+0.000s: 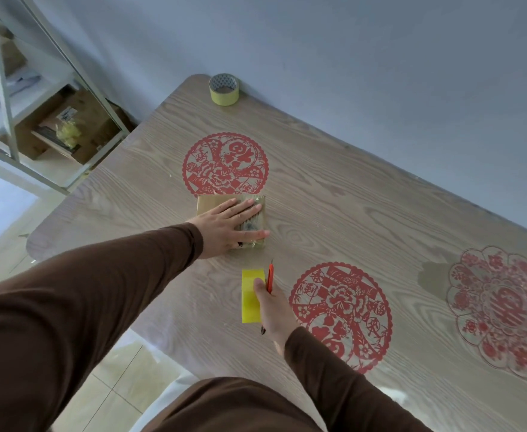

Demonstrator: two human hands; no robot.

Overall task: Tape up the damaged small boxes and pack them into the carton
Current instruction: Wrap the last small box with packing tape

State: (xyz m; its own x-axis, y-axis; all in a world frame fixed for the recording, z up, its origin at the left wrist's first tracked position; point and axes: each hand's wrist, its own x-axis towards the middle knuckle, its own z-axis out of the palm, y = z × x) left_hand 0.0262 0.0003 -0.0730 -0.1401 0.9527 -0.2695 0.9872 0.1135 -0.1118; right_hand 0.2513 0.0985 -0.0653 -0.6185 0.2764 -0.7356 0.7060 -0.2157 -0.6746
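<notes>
A small brown cardboard box (212,203) with shiny clear tape across its right part lies on the wooden table (349,213). My left hand (227,227) presses flat on its top, fingers straight and spread. Just nearer to me, my right hand (270,304) holds a yellow roll of tape (249,296) on edge, together with a red utility knife (270,277) whose tip points away from me. No carton shows on the table.
A second yellow tape roll (224,89) stands at the table's far corner by the grey wall. Red paper-cut decorations (224,163) lie flat on the tabletop. A metal shelf (3,88) with cardboard cartons (81,126) stands on the floor at the left.
</notes>
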